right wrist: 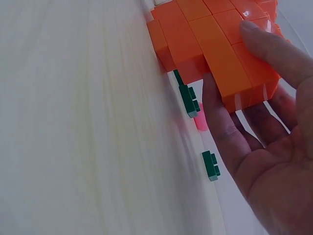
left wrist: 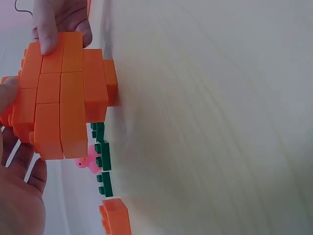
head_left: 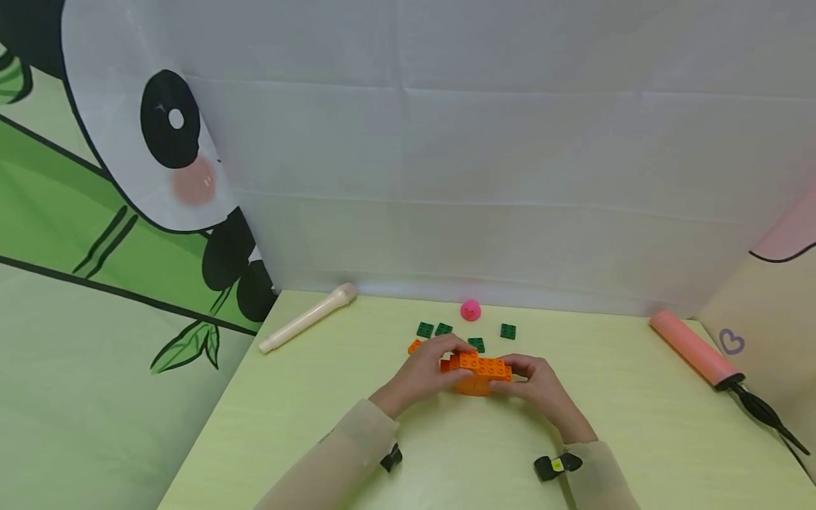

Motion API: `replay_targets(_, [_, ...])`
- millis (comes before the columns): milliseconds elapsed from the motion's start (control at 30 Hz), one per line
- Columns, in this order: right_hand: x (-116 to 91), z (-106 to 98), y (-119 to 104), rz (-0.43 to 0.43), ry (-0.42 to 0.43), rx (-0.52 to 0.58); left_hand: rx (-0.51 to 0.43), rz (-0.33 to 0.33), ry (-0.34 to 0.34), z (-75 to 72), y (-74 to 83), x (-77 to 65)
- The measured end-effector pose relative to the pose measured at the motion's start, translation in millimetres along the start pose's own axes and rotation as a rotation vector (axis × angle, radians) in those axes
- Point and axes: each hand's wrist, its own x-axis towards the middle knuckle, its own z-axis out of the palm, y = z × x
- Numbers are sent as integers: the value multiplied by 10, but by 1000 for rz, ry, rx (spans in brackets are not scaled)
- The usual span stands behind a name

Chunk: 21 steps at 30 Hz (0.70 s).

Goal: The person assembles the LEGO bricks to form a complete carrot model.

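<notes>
A build of stacked orange toy bricks [head_left: 479, 367] stands between both hands, stepped in layers and narrowing toward the table, with studs on top. My left hand [head_left: 426, 372] grips its left end, thumb on the near face and fingers behind. On the right end, my right hand [head_left: 540, 386] holds it with the thumb against the near face [right wrist: 227, 54] and the other fingers around the far side and underneath. Smooth brick sides of the build [left wrist: 59, 93] show in the left wrist view. Just beyond the left hand lies a loose orange brick [head_left: 414, 346].
Several small green bricks [head_left: 508, 331] lie behind the build. A pink toy duck [left wrist: 90, 161] sits farther back, near the white backdrop [head_left: 510, 156]. A cream microphone-shaped stick [head_left: 306, 322] lies at the table's left; a pink hand pump [head_left: 695, 348] lies at its right.
</notes>
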Motion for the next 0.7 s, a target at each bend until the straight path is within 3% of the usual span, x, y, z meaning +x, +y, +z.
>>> replay_targets(200, [2, 4, -6, -6, 0, -11, 6, -26, -14, -4, -49, -9])
replay_targets(500, [-51, 55, -18, 10, 7, 3, -15, -116, -89, -124, -69, -96])
replay_targets(700, [-79, 89, -20, 26, 23, -15, 20, -150, -36, -227, -167, -144])
